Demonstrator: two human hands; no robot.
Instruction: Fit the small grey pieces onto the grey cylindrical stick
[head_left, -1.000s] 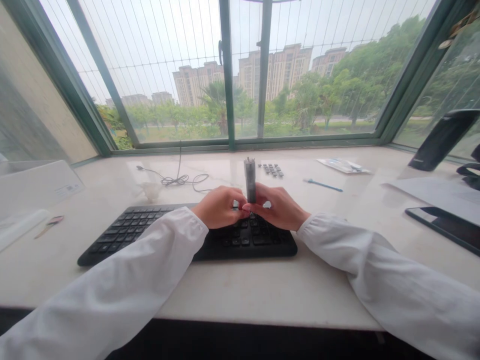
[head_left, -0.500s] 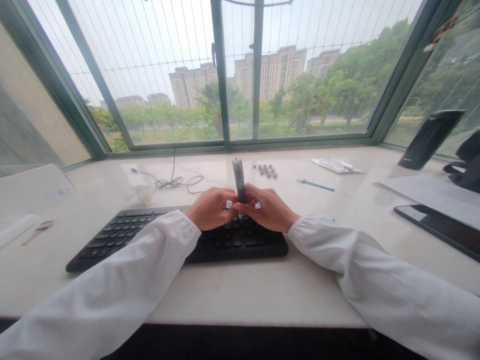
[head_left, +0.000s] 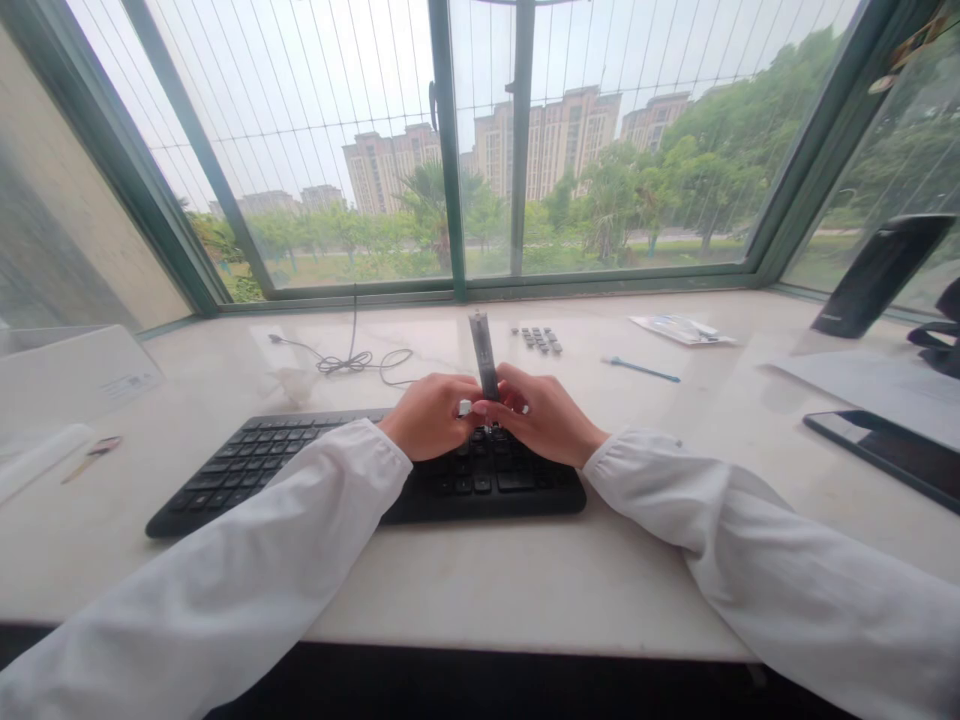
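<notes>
A dark, narrow bar-shaped piece (head_left: 484,352) stands nearly upright above the keyboard; its exact kind is not clear. My left hand (head_left: 433,414) and my right hand (head_left: 546,412) meet at its lower end, thumbs and fingers closed around it. Small light glints show between the fingers, too small to name. Under both hands lies the black keyboard (head_left: 244,468), its far right part partly covered by them. Just beyond the hands, several small dark keycaps (head_left: 540,340) are set out in rows on the white surface.
A coiled cable (head_left: 345,364) lies behind the keyboard. To the right are a blue stick tool (head_left: 641,369), a flat packet (head_left: 682,330), paper (head_left: 874,385), a phone (head_left: 892,455) and a dark upright case (head_left: 881,275). A small brush (head_left: 92,457) and white box (head_left: 79,378) stand left.
The whole view has shifted slightly, so things appear a little further right. Both hands keep the same hold on the dark bar over the keyboard.
</notes>
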